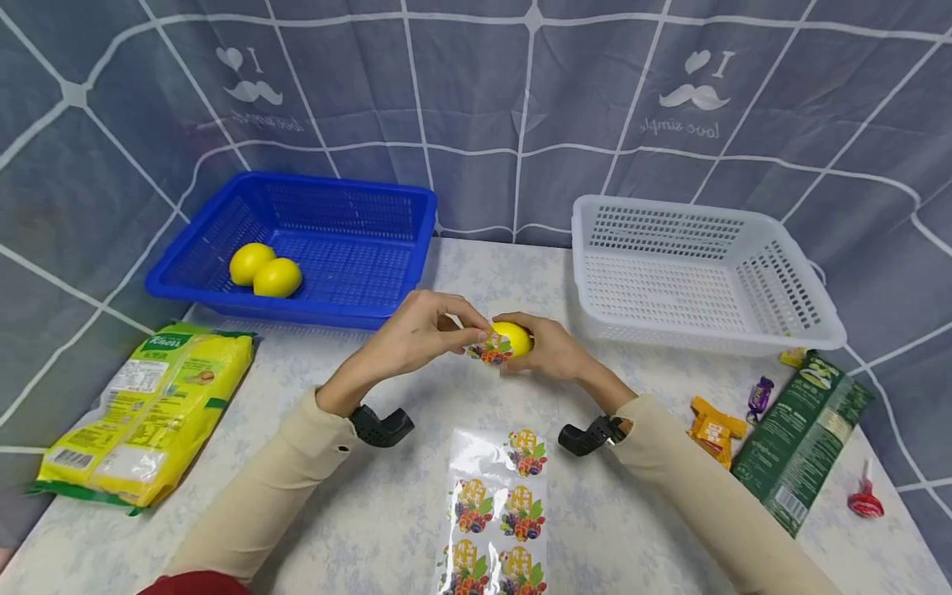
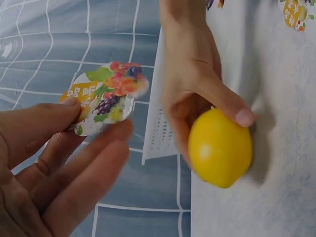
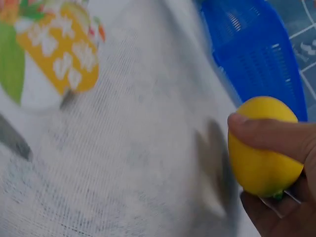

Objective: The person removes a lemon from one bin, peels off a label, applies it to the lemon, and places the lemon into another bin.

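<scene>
Head view first: a yellow lemon [image 1: 515,337] sits in the grip of the right hand [image 1: 554,351], held just above the worktop [image 1: 387,487], near the middle and in front of the gap between the two baskets. The left wrist view shows the right thumb curled over the lemon's top and the fingers wrapped behind it. Just beside the lemon, the left hand [image 1: 416,335] pinches a round fruit sticker [image 1: 488,353] between thumb and fingertips; in the left wrist view the sticker [image 2: 106,96] stands a little apart from the lemon [image 2: 219,148], its printed face turned to the camera.

Nearer the person than the lemon lies a sticker sheet [image 1: 494,516] with more of the same fruit stickers. Beyond the lemon and to its left stands a blue basket [image 1: 349,198] holding two more lemons [image 1: 264,271] touching each other. Beyond it to the right stands a white basket [image 1: 744,223]. Far left of the lemon lies a yellow packet [image 1: 149,409]. To its right lie a green packet [image 1: 806,438], wrapped sweets [image 1: 714,428] and a red lollipop [image 1: 865,500].
</scene>
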### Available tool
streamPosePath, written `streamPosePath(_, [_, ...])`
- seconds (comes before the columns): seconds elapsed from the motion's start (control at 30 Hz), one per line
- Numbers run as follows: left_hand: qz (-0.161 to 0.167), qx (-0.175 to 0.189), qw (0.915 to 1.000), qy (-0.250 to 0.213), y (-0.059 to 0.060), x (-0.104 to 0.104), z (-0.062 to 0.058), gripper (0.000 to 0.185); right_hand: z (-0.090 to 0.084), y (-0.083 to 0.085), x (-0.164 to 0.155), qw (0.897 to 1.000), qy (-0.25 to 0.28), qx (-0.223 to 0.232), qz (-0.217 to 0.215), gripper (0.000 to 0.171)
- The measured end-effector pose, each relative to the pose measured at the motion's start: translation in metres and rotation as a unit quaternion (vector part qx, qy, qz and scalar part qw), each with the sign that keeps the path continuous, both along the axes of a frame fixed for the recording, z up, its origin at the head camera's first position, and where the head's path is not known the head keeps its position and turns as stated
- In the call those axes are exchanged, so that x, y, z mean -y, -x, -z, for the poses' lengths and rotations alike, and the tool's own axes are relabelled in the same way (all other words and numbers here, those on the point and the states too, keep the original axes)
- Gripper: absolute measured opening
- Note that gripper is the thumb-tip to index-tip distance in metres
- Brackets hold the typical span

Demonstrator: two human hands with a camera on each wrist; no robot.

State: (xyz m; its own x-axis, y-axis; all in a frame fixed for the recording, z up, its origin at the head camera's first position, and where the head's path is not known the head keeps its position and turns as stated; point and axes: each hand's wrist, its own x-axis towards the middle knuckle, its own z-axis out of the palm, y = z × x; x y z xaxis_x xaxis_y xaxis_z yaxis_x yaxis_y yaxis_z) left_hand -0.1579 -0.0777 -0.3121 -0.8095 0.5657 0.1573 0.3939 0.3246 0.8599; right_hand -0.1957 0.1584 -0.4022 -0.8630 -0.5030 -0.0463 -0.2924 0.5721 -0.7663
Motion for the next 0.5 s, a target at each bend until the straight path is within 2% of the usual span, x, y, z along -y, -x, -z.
streamPosePath(0.23, [-0.02,-0.019,0.9995,0.017,0.001,-0.006,0.001,0.008,-0.02,-0.016,0.002,0.997,0.069,0.03,-0.028,0.069])
streamPosePath(0.4, [-0.03,-0.064,0.9966,0.042,0.001,-0.009,0.006,0.008,-0.027,-0.028,0.004,0.988,0.13,0.061,-0.055,0.068])
streamPosePath(0.5, [-0.034,-0.073,0.9957,0.046,0.001,-0.01,0.008,0.008,-0.028,-0.032,0.004,0.983,0.161,0.073,-0.051,0.068])
